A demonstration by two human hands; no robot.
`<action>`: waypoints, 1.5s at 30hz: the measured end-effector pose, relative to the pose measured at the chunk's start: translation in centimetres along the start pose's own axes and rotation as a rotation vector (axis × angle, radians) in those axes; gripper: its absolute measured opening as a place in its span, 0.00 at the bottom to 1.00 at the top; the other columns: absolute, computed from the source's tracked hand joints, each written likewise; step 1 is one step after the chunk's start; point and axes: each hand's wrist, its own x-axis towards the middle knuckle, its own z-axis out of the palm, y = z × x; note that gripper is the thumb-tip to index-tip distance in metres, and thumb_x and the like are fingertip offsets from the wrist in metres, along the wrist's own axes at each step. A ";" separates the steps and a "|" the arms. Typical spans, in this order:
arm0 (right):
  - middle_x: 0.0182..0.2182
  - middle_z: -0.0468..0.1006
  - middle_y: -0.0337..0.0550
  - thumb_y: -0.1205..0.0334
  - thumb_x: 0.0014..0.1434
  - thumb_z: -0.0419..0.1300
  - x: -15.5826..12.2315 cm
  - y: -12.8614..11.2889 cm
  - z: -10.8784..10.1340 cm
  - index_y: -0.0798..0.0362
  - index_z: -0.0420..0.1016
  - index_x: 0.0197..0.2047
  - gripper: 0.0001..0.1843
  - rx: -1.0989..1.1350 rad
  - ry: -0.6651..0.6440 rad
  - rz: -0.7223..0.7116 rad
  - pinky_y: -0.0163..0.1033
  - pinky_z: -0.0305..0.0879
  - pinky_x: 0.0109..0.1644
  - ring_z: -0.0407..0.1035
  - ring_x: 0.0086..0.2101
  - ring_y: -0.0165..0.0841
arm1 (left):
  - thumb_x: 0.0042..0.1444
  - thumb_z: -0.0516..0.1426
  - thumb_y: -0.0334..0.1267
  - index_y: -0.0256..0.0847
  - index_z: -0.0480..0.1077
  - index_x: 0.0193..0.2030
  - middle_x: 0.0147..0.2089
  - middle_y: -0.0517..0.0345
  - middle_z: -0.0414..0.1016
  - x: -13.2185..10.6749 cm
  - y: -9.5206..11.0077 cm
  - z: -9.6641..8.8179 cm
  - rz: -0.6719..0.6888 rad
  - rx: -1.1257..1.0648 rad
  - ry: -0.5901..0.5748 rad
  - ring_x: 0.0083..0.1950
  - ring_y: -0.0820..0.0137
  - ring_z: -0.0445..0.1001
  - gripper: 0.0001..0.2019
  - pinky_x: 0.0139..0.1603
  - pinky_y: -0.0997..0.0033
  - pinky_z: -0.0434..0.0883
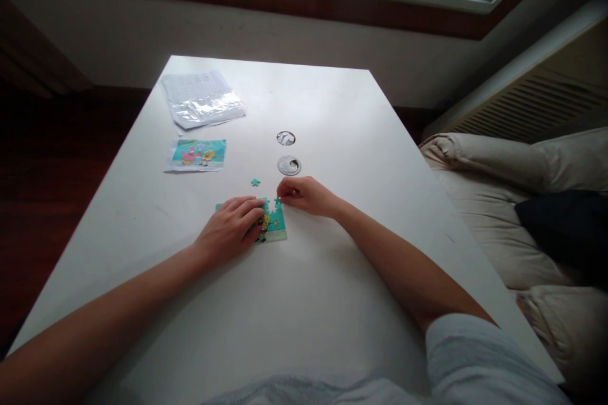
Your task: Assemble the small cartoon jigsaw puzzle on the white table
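A partly assembled jigsaw puzzle [273,234] with a yellow cartoon figure on teal lies flat on the white table. Across its left part rests my left hand [232,224], flat with fingers stretched out, hiding much of the picture. My right hand [304,195] is at the puzzle's upper right corner, thumb and fingers pinched on a small teal puzzle piece [278,200] that the fingertips partly cover. A gap shows in the upper edge between the two hands. One loose teal puzzle piece [255,182] lies just beyond the puzzle.
A printed reference picture [199,155] lies to the left, below a clear plastic sleeve with papers [204,101]. Two round grommets sit in the table [351,139], the nearer [289,165] close to my right hand. A cushioned seat [494,202] stands to the right.
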 end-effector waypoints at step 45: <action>0.30 0.72 0.39 0.68 0.59 0.59 0.7 0.5 1.3 0.54 0.75 0.38 0.04 -0.134 0.156 -0.030 0.33 0.56 0.41 0.63 0.34 0.28 | 0.67 0.53 0.38 0.45 0.72 0.54 0.64 0.52 0.72 0.0 -0.2 0.1 -0.010 -0.002 -0.008 0.66 0.57 0.68 0.12 0.67 0.51 0.67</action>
